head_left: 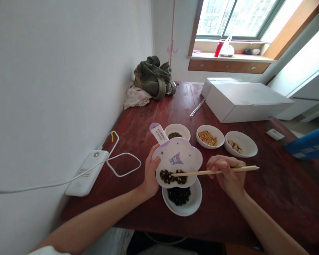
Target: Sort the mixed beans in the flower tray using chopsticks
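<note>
My left hand (151,173) grips the left edge of a white and purple cloud-shaped plate (186,150) with a cartoon print and a labelled handle. The plate is tilted over a white bowl (198,198) of black beans (178,195). Mixed dark and yellow beans or grains (167,176) lie along the plate's lower edge. In my right hand (228,173) are wooden chopsticks (196,173), closed fingers around them, their tips among those beans. Part of the black-bean bowl is hidden under the plate.
Behind the plate stand a bowl of green beans (184,129), a bowl of soybeans (207,136) and a bowl with red-and-white pieces (244,143). A white box (250,99) and a green bag (152,78) sit farther back. A corded power bank (87,173) lies left.
</note>
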`<state>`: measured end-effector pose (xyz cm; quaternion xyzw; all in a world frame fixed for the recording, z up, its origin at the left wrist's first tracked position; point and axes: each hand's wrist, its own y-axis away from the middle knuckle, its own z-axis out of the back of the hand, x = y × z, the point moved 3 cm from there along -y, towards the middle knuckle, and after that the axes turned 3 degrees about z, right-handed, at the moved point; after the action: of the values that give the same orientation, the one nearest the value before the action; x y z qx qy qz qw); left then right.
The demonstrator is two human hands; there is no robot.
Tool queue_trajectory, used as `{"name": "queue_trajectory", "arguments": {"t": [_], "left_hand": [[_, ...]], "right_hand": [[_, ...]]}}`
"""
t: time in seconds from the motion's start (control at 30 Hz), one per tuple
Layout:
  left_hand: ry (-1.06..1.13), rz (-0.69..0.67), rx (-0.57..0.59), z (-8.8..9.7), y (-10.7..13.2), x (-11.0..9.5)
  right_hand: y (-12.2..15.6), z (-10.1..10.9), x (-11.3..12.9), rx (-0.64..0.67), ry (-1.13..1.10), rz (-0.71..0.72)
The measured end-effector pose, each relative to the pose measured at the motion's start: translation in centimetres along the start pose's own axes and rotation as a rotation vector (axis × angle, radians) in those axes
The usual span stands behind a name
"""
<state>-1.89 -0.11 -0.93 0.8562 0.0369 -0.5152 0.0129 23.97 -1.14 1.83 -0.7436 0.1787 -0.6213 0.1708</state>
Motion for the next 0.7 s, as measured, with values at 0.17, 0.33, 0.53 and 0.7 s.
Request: {"name": "queue_trajectory", "arguments": {"t": [0.17,0.33,0.53,0.7], "left_hand": [[-0.010,0.001,0.026,-0.27,-0.06,0.02],[0.023,0.005,0.043,-0.32,-0.13,0.07],[-0.010,-0.031,0.064,-0.24,-0.04,-0.06],[-0.044,-0.047,0.065,0.07,0.10,-0.17]], "right_hand": [[-0.01,-0.09,0.04,0.013,-0.008,-0.014],[-0.19,0.08,0.23,0.006,-0.016,0.000],[0.01,0.39,0.30,0.034,0.045,0.052],[0.11,-0.03,0.40,0.066,0.039,0.061]]}}
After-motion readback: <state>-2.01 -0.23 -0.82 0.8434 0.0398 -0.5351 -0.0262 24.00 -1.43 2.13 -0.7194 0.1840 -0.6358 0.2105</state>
